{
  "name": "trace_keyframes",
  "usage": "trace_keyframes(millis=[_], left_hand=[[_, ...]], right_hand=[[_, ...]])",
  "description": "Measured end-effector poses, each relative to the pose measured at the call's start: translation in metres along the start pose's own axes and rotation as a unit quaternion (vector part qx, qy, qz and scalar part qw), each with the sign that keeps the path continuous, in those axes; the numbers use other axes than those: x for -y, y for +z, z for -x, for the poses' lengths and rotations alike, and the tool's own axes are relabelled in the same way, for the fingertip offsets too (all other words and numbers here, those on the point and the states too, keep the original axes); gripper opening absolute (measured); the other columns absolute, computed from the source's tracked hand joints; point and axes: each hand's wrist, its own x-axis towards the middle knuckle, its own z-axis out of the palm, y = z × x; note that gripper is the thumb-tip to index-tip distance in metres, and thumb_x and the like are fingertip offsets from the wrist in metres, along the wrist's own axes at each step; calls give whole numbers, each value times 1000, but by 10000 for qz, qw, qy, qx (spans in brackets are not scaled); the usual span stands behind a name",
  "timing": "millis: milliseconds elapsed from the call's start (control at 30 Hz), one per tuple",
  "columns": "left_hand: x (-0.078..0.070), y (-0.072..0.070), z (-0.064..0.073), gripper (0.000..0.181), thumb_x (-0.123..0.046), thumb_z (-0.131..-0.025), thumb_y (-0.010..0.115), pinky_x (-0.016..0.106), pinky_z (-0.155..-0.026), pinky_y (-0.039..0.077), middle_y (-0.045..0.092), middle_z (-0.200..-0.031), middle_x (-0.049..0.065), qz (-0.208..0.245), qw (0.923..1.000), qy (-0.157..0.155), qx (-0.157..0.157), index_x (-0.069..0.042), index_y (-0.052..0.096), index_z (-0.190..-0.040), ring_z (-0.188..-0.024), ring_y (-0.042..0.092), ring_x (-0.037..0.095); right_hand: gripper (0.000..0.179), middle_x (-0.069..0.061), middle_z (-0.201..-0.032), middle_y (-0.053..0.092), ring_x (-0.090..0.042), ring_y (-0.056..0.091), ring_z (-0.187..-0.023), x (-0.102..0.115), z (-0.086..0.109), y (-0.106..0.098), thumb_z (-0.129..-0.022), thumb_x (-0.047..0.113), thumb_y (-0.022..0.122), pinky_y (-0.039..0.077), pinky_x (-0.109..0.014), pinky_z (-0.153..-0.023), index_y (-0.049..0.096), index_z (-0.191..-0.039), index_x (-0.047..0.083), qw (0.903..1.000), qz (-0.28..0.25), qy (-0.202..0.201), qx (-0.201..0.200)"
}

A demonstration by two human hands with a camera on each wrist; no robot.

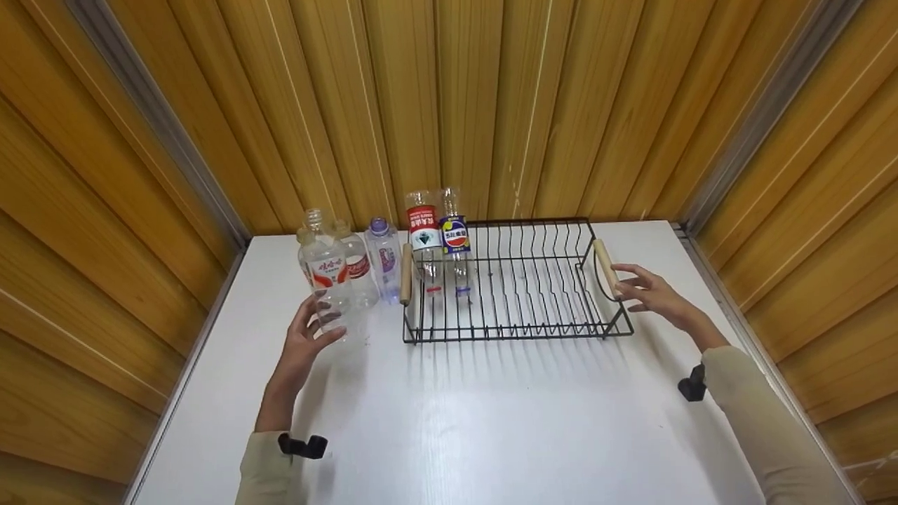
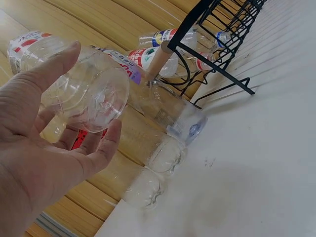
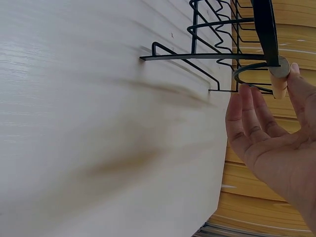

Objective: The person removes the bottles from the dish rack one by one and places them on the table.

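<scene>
My left hand (image 1: 307,328) grips a clear plastic bottle (image 1: 335,298) near its base, with the thumb on one side and the fingers on the other. The bottle has a white and orange label, and its bottom shows raised off the table in the left wrist view. At the right end of a black wire dish rack (image 1: 519,338), my right hand (image 1: 654,293) has its thumb and fingertips around the wooden handle (image 3: 279,85). Two bottles lean upside down in the rack's left end: a red-labelled bottle (image 1: 424,228) and a blue-labelled bottle (image 1: 456,235).
Left of the rack stand a purple-capped bottle (image 1: 384,259) and a red-labelled clear bottle (image 1: 359,266); another bottle (image 2: 143,190) is partly hidden behind the held one. The white table (image 1: 449,421) meets wood-patterned walls (image 1: 477,105) at the back and sides.
</scene>
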Motion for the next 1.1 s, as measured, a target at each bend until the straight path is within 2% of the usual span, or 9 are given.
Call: trace_keyframes(millis=[100, 200, 433, 600, 667, 800, 900, 1100], left_hand=[[2, -5, 2, 81, 0, -90, 74, 25, -94, 57, 42, -140, 4, 29, 10000, 38, -22, -21, 33, -157, -135, 48, 27], [4, -10, 3, 81, -1, -91, 73, 25, -95, 57, 42, -142, 6, 15, 10000, 19, -45, -20, 31, -157, -134, 49, 26], [6, -22, 8, 84, -3, -89, 76, 15, -96, 50, 40, -155, 11, -258, 9992, -207, -227, -17, 29, -158, -139, 44, 23], [4, -29, 8, 89, -4, -89, 75, 11, -95, 47, 38, -161, 9, -500, 9970, -440, -400, -18, 24, -160, -146, 39, 28], [5, -32, 7, 90, -5, -89, 76, 16, -100, 46, 39, -160, 9, -627, 9955, -509, -503, -18, 23, -161, -146, 39, 28], [13, -37, 5, 93, -4, -86, 79, 37, -114, 41, 40, -159, 14, -899, 9918, -538, -731, -13, 23, -160, -145, 40, 31], [23, -41, 4, 96, -1, -82, 80, 50, -119, 36, 36, -160, 19, -1143, 9880, -569, -868, -8, 22, -159, -146, 37, 37], [41, -46, 5, 104, 1, -79, 81, 55, -119, 37, 30, -162, 22, -1481, 9805, -904, -922, -7, 17, -161, -147, 35, 45]], right_hand=[[62, -29, -140, 51, 0, 64, -103, 0, 0, 2, -107, 33, 53, 57, -47, -97, 28, -160, 10, 10000, -43, -17, 17], [62, -32, -142, 50, -3, 65, -105, -1, 0, 3, -108, 31, 52, 55, -52, -99, 27, -160, 9, 10000, -55, -22, 13], [63, -33, -144, 49, -24, 64, -119, -2, 0, 4, -108, 29, 51, 50, -62, -103, 24, -161, 8, 10000, -59, -20, 24], [63, -34, -144, 48, -21, 64, -117, -1, -2, 4, -108, 31, 51, 49, -64, -104, 24, -161, 10, 10000, -64, 7, 27], [63, -34, -143, 49, -17, 64, -115, 0, -2, 5, -108, 32, 51, 49, -64, -104, 25, -161, 11, 9999, -107, 20, 28], [63, -31, -142, 53, -12, 63, -112, 0, -2, 7, -108, 33, 52, 49, -64, -104, 26, -161, 12, 9998, -172, 20, 38], [63, -30, -141, 54, -14, 63, -114, 0, -2, 8, -108, 34, 52, 49, -64, -104, 26, -161, 13, 9998, -209, -6, 54], [61, -32, -142, 52, -17, 63, -116, 0, 1, 7, -109, 31, 50, 50, -64, -102, 25, -161, 12, 9996, -286, -47, 52]])
